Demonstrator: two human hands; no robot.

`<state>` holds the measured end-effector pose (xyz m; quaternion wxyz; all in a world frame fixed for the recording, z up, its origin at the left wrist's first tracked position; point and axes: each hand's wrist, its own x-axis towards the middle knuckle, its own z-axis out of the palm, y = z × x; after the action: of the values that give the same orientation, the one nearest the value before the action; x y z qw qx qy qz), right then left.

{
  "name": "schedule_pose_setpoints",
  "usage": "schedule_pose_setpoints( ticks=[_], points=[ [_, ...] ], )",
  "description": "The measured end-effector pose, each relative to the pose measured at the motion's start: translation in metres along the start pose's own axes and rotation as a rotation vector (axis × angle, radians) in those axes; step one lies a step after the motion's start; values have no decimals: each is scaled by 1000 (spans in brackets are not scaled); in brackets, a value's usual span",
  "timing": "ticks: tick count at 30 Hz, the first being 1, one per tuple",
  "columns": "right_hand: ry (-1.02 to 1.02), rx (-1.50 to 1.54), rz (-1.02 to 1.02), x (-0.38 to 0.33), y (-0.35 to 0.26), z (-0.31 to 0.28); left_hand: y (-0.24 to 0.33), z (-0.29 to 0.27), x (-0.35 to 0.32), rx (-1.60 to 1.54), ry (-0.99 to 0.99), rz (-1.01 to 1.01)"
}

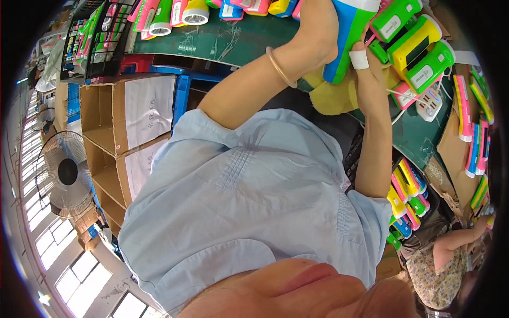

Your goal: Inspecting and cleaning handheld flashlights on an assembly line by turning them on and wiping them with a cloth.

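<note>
A blue and green flashlight [347, 40] with a white head is between my hands, tilted, at the top of the view. My left hand [319, 29], below whose wrist a bangle sits, is closed against its left side; the fingertips are out of sight. On the other side my right hand [369, 66], white tape round one digit, grips the flashlight's body. Beneath lies a yellowish cloth [334, 98]. Close to my right hand are several more flashlights, among them a yellow one [415, 46] and a green one [430, 68].
Flashlights [196, 13] line the far side of the green table [207, 42]. A white power strip [429, 106] with cables lies at right. Cardboard boxes [101, 114], a wire basket [95, 45] and a fan [67, 172] stand left. Another person [437, 270] is at lower right.
</note>
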<state>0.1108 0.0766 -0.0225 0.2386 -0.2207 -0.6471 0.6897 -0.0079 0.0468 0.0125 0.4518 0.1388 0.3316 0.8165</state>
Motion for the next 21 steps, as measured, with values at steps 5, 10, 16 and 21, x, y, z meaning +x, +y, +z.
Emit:
schedule_pose_setpoints(
  ticks=[5, 10, 16, 21],
  points=[
    [16, 347, 167, -3, 12, -7, 12, 2, 8, 86, 30, -222],
    [252, -199, -23, -5, -2, 4, 12, 1, 19, 45, -6, -140],
    [137, -27, 107, -17, -22, -3, 13, 1, 17, 346, -125, 62],
    [817, 77, -8, -50, -20, -81, 62, -14, 65, 1112, -412, 289]
  ],
)
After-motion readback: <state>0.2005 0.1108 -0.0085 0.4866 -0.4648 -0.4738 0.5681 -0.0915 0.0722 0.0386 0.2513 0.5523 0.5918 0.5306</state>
